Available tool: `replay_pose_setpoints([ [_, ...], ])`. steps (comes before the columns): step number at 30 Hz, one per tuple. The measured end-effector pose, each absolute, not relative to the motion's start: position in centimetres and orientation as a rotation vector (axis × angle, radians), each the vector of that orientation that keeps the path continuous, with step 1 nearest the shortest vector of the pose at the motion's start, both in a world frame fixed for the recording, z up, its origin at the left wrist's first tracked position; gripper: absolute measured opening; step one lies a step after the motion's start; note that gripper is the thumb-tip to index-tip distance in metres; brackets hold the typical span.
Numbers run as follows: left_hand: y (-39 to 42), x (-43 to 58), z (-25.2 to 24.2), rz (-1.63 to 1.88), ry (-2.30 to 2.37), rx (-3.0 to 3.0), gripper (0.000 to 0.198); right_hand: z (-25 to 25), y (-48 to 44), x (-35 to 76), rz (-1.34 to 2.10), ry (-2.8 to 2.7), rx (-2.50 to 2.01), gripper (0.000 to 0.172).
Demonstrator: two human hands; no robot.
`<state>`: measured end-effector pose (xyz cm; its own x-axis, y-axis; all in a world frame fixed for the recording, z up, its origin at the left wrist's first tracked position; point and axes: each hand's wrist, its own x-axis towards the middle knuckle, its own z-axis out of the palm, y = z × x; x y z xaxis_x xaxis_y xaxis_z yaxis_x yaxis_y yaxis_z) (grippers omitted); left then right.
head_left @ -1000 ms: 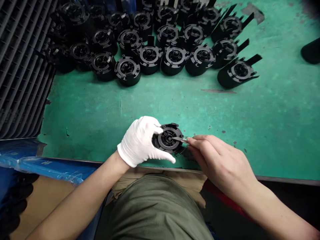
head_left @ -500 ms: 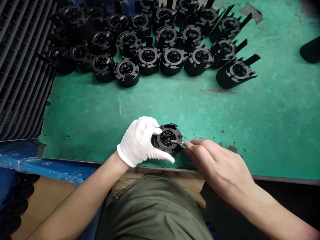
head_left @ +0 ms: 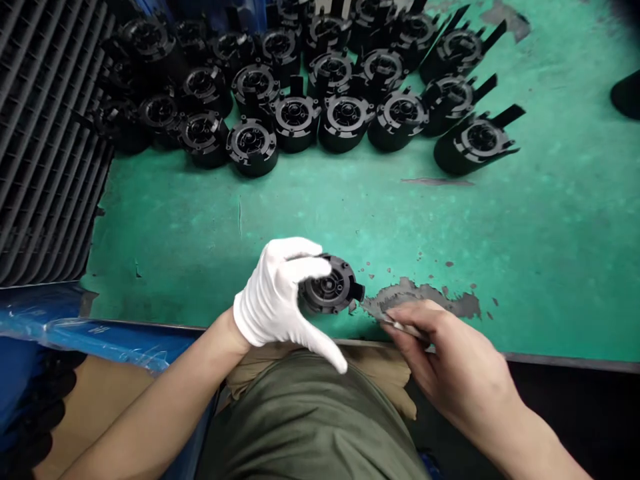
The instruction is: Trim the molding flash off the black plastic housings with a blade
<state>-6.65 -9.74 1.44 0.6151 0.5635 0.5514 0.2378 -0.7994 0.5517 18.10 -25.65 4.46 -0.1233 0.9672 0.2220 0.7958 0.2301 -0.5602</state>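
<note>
A round black plastic housing (head_left: 330, 285) with a ringed, slotted top stands near the front edge of the green table, one tab pointing right. Around its left side is my left hand (head_left: 283, 293), in a white glove. The fingers reach over the rim while the thumb sticks out well away from it, so the hand is open. My bare right hand (head_left: 445, 353) is closed on a slim craft knife (head_left: 403, 327), to the right of the housing and apart from it. The knife's blade is hard to make out against the grey worn patch.
Several similar black housings (head_left: 346, 120) stand in rows at the back of the green table (head_left: 300, 200). A black ribbed rack (head_left: 45, 133) rises at the left. Below it lies a blue plastic-wrapped box (head_left: 115, 340). Another dark cylinder (head_left: 627, 97) is at the far right.
My right hand has drawn the knife off the housing, down and to the right. My left thumb has swung away from the housing, which has turned and shifted slightly left.
</note>
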Motion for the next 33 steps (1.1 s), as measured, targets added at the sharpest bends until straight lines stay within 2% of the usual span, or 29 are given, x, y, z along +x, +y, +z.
replay_pose_setpoints([
  [2,-9.6,-6.8,1.3,0.964,0.622,2.42,0.117,4.4,-25.9,17.5,0.506,-1.995,-1.569,0.022],
  [3,-9.4,-6.9,1.3,0.898,0.616,2.424,0.122,4.3,-25.9,17.3,0.541,-2.007,-1.553,0.024],
  [9,-8.6,-6.9,1.2,0.599,0.688,2.46,0.116,4.6,-25.2,17.0,0.461,-2.035,-1.6,0.036],
  [12,-9.1,-5.9,1.3,0.475,0.79,2.424,0.1,4.9,-24.9,16.9,0.354,-2.099,-1.605,0.036],
  [15,-10.0,-5.3,1.2,0.544,0.929,2.398,0.096,5.1,-24.9,16.6,0.26,-2.146,-1.646,0.04],
  [20,-10.8,-5.9,0.6,0.847,0.826,2.382,0.126,5.0,-25.3,16.0,0.212,-2.156,-1.732,0.044],
  [22,-10.7,-6.0,0.5,0.801,0.7,2.394,0.119,5.0,-25.3,15.9,0.243,-2.139,-1.749,0.043],
  [27,-10.3,-5.5,0.9,0.72,0.736,2.29,0.085,5.1,-25.2,15.4,0.208,-2.161,-1.781,0.037],
  [33,-10.4,-5.2,1.2,0.634,0.804,2.219,0.076,5.4,-24.9,15.3,0.144,-2.201,-1.8,0.03],
])
